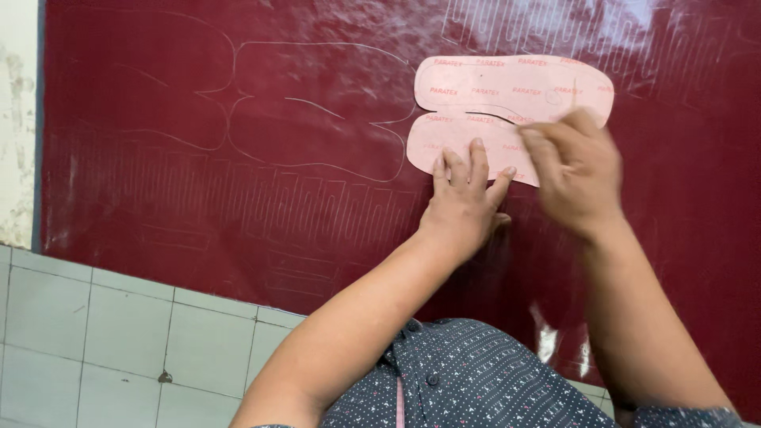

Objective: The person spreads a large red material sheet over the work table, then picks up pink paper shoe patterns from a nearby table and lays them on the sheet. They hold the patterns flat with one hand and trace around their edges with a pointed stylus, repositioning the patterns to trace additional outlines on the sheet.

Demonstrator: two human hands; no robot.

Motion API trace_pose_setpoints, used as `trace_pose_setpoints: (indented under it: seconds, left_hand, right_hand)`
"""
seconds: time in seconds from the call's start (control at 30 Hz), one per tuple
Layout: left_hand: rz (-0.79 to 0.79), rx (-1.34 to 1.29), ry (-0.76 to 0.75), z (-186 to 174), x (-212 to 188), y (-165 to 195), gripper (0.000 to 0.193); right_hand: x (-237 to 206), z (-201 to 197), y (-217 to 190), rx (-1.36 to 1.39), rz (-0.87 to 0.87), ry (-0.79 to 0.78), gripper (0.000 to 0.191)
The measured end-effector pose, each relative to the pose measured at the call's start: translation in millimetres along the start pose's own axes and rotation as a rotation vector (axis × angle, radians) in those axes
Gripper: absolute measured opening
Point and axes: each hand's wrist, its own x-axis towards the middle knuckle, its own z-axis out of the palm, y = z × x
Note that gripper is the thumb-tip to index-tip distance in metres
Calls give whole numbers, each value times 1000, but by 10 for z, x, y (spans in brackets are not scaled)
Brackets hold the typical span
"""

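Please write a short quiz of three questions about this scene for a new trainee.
1. True or false: the left hand presses flat on the pink template.
2. The template lies on: A) white tiles, B) the dark red sheet, C) a wooden board?
3. Which hand is blurred over the template's edge?

Key: 1 true. 2 B. 3 the right hand; what it holds cannot be told.
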Motion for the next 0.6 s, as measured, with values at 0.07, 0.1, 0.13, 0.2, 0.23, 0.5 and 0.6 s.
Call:
trace_pose_setpoints:
  seconds: [0.07, 0.1, 0.13, 0.2, 0.23, 0.5, 0.6]
  left_hand:
    - [8, 56, -105, 10, 24, 4, 79]
    - [19, 114, -204, 10, 40, 10, 81]
    - [32, 170, -303, 7, 55, 11, 84]
    - [7, 71, -266, 0, 51, -5, 85]
    - [-5, 23, -245, -4, 55, -20, 86]
    - [23, 9, -278, -4, 78, -38, 83]
    - [41, 40, -353, -41, 101, -44, 78]
  right_hand:
    - [288, 229, -195, 202, -112, -155, 16]
    - [379, 312, -294, 201, -95, -234, 17]
    - [459, 395, -389, 198, -78, -311, 18]
    - [576, 540, -552, 163, -51, -453, 21]
    - [629, 599, -610, 129, -42, -515, 22]
    - [749, 841, -661, 34, -106, -589, 26]
    - [769, 881, -615, -14, -169, -548, 26]
